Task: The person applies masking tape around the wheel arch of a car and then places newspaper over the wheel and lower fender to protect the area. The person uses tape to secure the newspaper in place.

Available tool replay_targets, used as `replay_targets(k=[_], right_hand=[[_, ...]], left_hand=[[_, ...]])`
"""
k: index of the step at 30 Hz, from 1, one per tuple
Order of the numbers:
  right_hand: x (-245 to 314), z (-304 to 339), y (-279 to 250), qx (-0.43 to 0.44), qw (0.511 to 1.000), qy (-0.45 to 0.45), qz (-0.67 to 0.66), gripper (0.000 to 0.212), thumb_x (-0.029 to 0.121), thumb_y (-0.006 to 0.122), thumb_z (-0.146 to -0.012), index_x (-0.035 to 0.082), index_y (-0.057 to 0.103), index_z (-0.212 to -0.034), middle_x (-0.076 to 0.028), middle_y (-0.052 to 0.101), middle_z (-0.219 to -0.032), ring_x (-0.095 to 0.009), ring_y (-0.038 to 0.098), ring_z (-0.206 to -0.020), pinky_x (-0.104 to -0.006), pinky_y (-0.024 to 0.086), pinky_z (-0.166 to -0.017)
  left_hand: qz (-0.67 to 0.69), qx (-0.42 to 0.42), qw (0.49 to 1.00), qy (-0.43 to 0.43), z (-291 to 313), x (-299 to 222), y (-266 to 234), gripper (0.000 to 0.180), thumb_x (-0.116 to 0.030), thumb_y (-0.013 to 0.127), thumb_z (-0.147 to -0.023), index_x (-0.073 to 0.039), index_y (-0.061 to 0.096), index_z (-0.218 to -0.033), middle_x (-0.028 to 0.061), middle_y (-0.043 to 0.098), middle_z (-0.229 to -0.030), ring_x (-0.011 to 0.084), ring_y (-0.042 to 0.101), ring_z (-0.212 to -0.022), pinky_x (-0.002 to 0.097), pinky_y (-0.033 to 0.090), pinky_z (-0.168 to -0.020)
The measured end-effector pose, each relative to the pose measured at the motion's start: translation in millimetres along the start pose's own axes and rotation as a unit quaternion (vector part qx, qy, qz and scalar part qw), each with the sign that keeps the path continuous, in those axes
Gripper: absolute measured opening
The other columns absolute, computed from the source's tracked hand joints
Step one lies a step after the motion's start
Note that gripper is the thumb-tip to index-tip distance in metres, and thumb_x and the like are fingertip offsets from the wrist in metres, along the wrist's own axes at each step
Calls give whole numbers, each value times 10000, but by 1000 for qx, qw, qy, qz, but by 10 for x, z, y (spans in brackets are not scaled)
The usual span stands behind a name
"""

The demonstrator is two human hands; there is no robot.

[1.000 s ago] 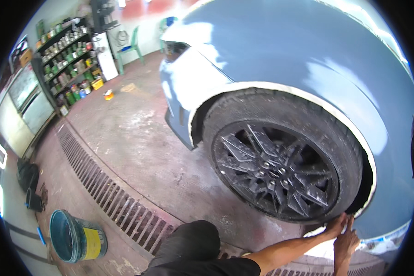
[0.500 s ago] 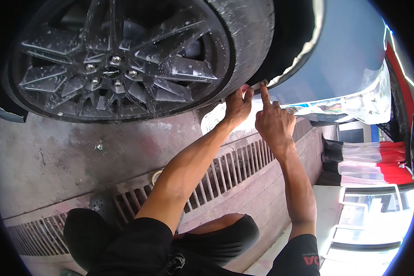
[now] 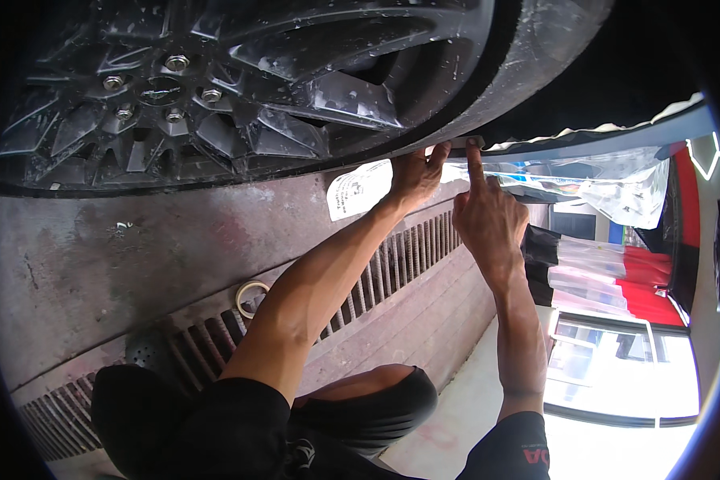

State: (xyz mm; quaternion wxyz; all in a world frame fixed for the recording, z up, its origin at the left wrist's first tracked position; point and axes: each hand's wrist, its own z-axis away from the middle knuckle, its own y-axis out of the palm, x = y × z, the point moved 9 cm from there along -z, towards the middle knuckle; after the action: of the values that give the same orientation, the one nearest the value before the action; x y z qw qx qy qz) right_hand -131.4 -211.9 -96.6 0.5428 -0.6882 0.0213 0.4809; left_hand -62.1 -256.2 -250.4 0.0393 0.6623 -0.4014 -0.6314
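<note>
Pale masking tape with a wavy edge runs along the lip of a car's wheel arch, behind a dark tyre. My left hand reaches in just under the tyre. Its thumb and fingers pinch a pale bit that looks like the tape's end, partly hidden by the fingers. Close on its right, my right hand has its index finger stretched up, the tip pressed on the arch edge where the tape begins. The other fingers of that hand are curled, with nothing seen in them.
A dirty black alloy wheel fills the upper left. Clear plastic sheeting hangs off the car body. A printed sheet lies beyond my left hand. On the floor, a tape roll rests beside a drain grate. Red and white curtains hang at right.
My view has moved closer and lower to the wheel, so the arch shows nearly edge-on. Both hands stay at the arch lip, the right index finger still pressing there.
</note>
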Motion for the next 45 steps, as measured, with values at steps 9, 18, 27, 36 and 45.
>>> replay_targets(k=[9, 18, 27, 36, 45], right_hand=[[30, 24, -68, -36, 999, -11, 12, 906, 196, 702, -917, 157, 252, -1702, -185, 762, -931, -348, 768, -723, -493, 607, -646], [57, 5, -54, -28, 999, -15, 21, 923, 195, 705, -919, 147, 225, -1706, -186, 764, -956, -336, 770, -723, -474, 609, -612], [95, -7, -30, -38, 999, 1, 9, 865, 245, 652, -941, 90, 252, -1692, -202, 758, -977, -346, 770, -738, -495, 605, -631], [161, -102, 113, 1, 1000, -1, 21, 826, 244, 640, -947, 172, 291, -1692, -218, 739, -963, -363, 768, -749, -515, 593, -630], [148, -137, 125, 12, 999, -2, 33, 813, 238, 632, -951, 224, 294, -1691, -212, 752, -934, -365, 774, -779, -530, 605, -678]], left_hand=[[-63, 31, 997, -15, 17, -108, -39, 355, -303, 650, -1063, -89, 673, -1345, 214, 722, -1261, 419, 657, -1207, 540, 469, -1033], [-71, 48, 996, -23, -21, -91, -41, 389, -346, 651, -1054, -85, 675, -1342, 221, 722, -1254, 416, 666, -1198, 534, 486, -1025], [-70, 55, 996, -30, -17, -33, 0, 395, -357, 693, -1012, -87, 702, -1300, 224, 731, -1207, 419, 684, -1146, 535, 498, -993], [-47, 30, 998, -24, -56, -108, -33, 312, -277, 771, -974, -91, 747, -1223, 127, 762, -1111, 290, 717, -1077, 463, 523, -984], [50, 28, 975, -216, 158, 247, -126, 398, -300, 741, -1025, -31, 681, -1312, 116, 727, -1225, 226, 658, -1167, 416, 493, -1044]])
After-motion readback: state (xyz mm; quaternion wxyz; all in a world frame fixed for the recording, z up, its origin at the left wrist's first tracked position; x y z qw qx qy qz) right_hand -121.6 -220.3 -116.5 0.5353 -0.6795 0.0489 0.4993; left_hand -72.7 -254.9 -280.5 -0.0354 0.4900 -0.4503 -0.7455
